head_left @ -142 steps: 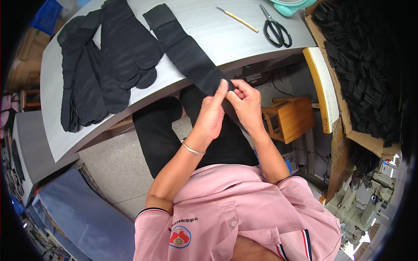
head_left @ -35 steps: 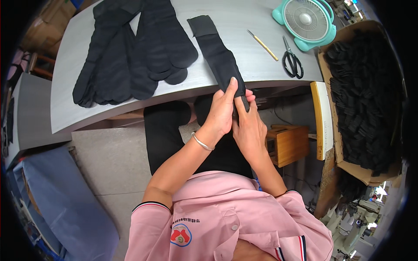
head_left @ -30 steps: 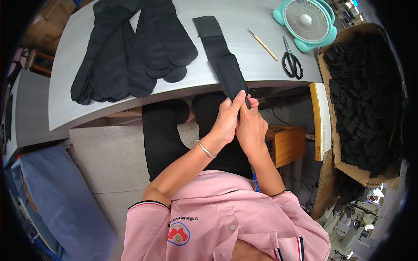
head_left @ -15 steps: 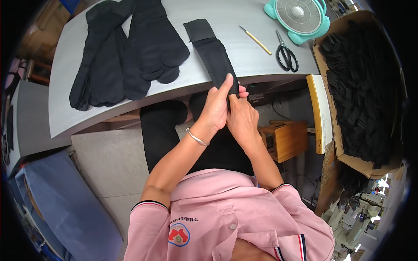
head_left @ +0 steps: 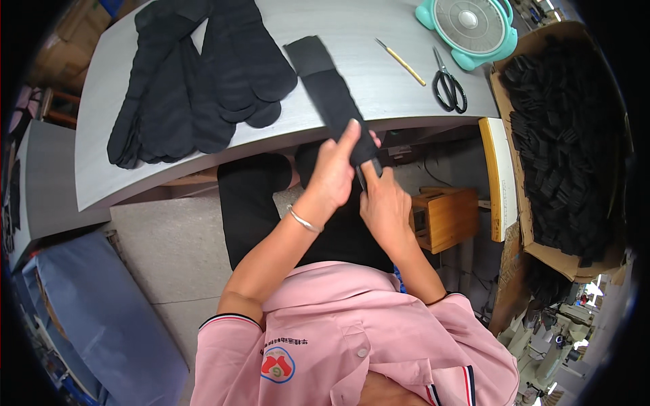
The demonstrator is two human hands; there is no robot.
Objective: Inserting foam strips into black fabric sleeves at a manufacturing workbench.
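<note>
A black fabric strap (head_left: pixel 335 98) with a wider, stiffer-looking far end slants from the tabletop over its near edge. My left hand (head_left: pixel 336 169) is closed round its near end, the thumb lying along the top. Just below it, my right hand (head_left: pixel 386 206) grips a dark, flat piece (head_left: pixel 371 170) at the strap's near end, the index finger stretched toward the opening. Whether that piece belongs to the strap or is separate, I cannot tell. On the table to the left lie several black fabric pieces with rounded ends (head_left: pixel 169 101), partly overlapping.
Black-handled scissors (head_left: pixel 448 88) and a thin yellow-handled pointed tool (head_left: pixel 403 63) lie on the grey table (head_left: pixel 379 101). A turquoise fan (head_left: pixel 470 27) stands at the back right. Beside the table, a cardboard box (head_left: pixel 552 260) holds many black pieces. A wooden stool (head_left: pixel 453 220) is below.
My right hand has drawn back slightly, down and to the right, baring the dark piece at the strap's near end. The left hand keeps its hold, and the strap has shifted a little.
</note>
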